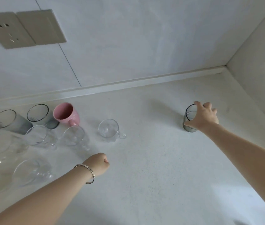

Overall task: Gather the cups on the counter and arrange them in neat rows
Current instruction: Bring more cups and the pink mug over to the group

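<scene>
A: Right hand (204, 117) grips the stray grey glass (189, 118), far right of the counter (161, 159), well apart from the rows.
B: Left hand (100, 164) clenched, empty. Should lift clear, set beside the handled clear cup (109, 129).

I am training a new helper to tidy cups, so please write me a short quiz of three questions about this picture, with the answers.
1. True or false: no hand touches the pink mug.
2. What do the fingers of the right hand grip? A) a plate B) a grey glass near the corner C) nothing
3. Fill in: the left hand, a closed fist holding nothing, has a ____ on its wrist.

Key: 1 true; 2 B; 3 bracelet.
</scene>
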### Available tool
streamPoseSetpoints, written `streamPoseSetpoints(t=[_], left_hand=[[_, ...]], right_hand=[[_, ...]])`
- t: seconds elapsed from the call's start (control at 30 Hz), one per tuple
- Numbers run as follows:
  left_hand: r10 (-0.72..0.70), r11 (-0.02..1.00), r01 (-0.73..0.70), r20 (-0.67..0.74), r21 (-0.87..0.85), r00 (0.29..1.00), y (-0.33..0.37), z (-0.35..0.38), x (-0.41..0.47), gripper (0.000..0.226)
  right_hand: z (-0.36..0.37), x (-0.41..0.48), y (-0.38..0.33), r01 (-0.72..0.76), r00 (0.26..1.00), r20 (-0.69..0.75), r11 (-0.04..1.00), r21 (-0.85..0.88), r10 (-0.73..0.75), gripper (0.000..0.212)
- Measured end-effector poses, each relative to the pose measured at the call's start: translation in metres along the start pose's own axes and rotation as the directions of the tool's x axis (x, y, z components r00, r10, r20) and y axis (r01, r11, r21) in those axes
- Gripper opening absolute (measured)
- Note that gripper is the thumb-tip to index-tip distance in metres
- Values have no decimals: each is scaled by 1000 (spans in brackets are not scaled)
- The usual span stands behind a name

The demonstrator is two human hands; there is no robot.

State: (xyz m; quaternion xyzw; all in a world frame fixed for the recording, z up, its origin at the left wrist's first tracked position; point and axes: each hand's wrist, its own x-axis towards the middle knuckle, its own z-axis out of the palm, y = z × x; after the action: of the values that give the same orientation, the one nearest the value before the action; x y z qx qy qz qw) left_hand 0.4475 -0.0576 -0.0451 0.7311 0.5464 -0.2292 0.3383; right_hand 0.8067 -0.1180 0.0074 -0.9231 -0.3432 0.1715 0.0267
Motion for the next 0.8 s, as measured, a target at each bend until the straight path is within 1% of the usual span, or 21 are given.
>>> streamPoseSetpoints(t=[0.07, 0.17, 0.3, 0.4, 0.47, 0.57, 0.63, 0.7, 0.8], left_hand=[[-6, 1000, 6, 5, -23, 1000, -9, -3, -3, 14], [-18, 998, 18, 13, -62, 1000, -27, -6, -9, 12], [-41, 993, 41, -2, -107, 999, -55, -9, -15, 11], [-60, 988, 58, -5, -140, 998, -76, -13, -22, 10], [-70, 984, 69, 3, -164, 998, -87, -14, -25, 10], [-92, 979, 94, 18, -181, 996, -101, -14, -30, 12], [-91, 977, 93, 21, -193, 996, -108, -13, -32, 15], [-77, 975, 80, 23, -208, 997, -114, -14, -33, 13], [-72, 972, 77, 27, -221, 997, -119, -16, -34, 21]], right_hand=[[3, -11, -28, 93, 995, 21, 996, 9, -93, 87], [5, -26, -83, 214, 975, 42, 975, 65, -217, 88], [8, -40, -167, 390, 918, 45, 917, 80, -394, 88], [21, -48, -227, 483, 871, 70, 874, 52, -486, 89], [36, -52, -258, 511, 854, 109, 860, 15, -509, 89], [60, -54, -289, 498, 857, 160, 867, -19, -489, 87], [73, -55, -300, 469, 872, 172, 882, -33, -458, 88], [79, -55, -306, 457, 881, 168, 887, -58, -443, 89], [80, -57, -309, 446, 888, 161, 891, -82, -430, 93]])
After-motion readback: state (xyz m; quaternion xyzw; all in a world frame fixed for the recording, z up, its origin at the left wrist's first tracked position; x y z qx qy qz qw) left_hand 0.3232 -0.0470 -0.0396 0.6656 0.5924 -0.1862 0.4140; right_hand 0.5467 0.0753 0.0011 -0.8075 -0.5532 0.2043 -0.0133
